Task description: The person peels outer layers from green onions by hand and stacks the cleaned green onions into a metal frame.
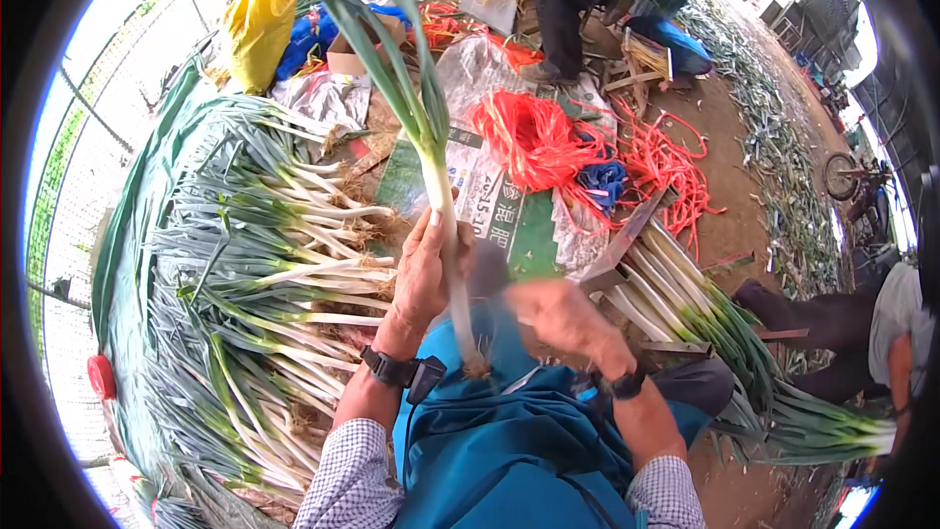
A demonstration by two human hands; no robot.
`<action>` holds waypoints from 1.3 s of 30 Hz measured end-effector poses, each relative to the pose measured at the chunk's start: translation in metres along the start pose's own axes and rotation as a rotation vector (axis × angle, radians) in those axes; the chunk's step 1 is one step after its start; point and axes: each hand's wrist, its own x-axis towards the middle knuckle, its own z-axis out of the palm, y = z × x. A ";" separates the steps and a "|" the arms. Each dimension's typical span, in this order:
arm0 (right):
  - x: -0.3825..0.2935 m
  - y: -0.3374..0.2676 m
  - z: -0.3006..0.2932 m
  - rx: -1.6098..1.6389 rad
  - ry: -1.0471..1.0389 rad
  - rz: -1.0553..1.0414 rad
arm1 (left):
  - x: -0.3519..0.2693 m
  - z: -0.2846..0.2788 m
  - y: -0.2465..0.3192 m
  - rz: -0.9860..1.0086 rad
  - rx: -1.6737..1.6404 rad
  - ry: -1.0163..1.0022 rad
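Note:
My left hand (433, 261) is closed around the white shank of a large green onion or leek (438, 184), its green leaves pointing up and its roots low over my blue apron (507, 448). To the right of the stalk, my right hand (562, 312) is blurred, and whether its fingers hold anything cannot be told. A large pile of similar stalks (323, 279) lies at the left, roots towards me. On the right, trimmed-looking white stalks (672, 286) rest in a metal-edged rack (620, 242).
Red plastic twine (532, 139) and a blue bundle (604, 180) lie ahead on printed sacks (514, 217). A person in yellow (569, 7) is at the top; another person (899, 323) is at the right. A yellow bag (261, 22) stands at the upper left.

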 end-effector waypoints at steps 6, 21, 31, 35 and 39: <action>0.047 0.009 -0.045 0.473 0.358 0.175 | -0.012 0.014 -0.027 -0.143 0.104 -0.114; 0.033 0.050 -0.094 0.476 0.687 0.246 | -0.043 -0.023 -0.057 -0.491 0.650 -0.140; -0.070 -0.029 -0.161 -1.046 0.772 -0.210 | -0.010 0.044 -0.039 -0.180 0.624 -0.495; -0.125 -0.013 -0.223 -1.390 0.552 -0.118 | 0.013 0.086 -0.049 -0.312 0.707 -0.671; -0.179 -0.006 -0.261 -1.388 0.439 -0.099 | 0.055 0.113 -0.072 -0.562 0.668 -0.697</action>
